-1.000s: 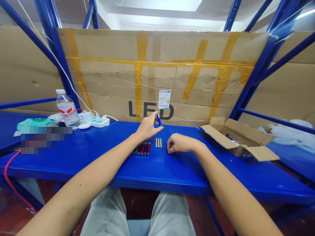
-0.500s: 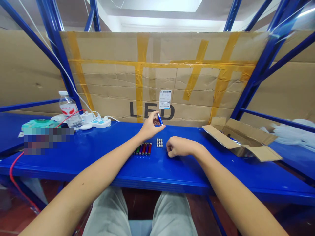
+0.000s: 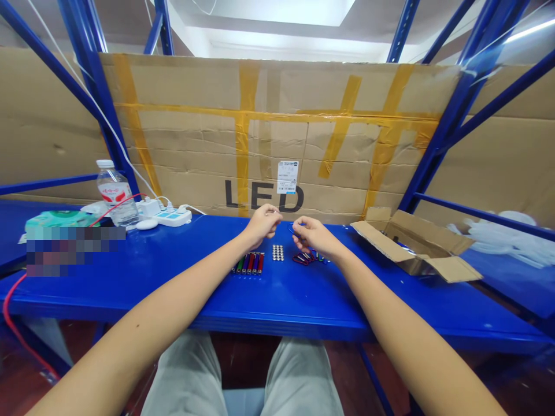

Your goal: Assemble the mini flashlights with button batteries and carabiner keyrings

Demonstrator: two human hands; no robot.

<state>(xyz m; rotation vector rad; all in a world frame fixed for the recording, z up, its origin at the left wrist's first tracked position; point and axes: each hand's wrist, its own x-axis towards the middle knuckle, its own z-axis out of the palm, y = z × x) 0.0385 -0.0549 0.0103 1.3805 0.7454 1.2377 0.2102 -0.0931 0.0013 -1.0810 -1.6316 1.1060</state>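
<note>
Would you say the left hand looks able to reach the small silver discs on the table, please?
Probably yes: the left hand is close by, and nothing covers the silver discs or visibly blocks the way.

curled left hand [image 3: 262, 225] near right hand [image 3: 315, 236]

A bottle [image 3: 116, 199] stands between a green packet [image 3: 60, 221] and a white power strip [image 3: 174, 218]; taped cardboard [image 3: 195, 153] printed "LED" rises behind.
</note>
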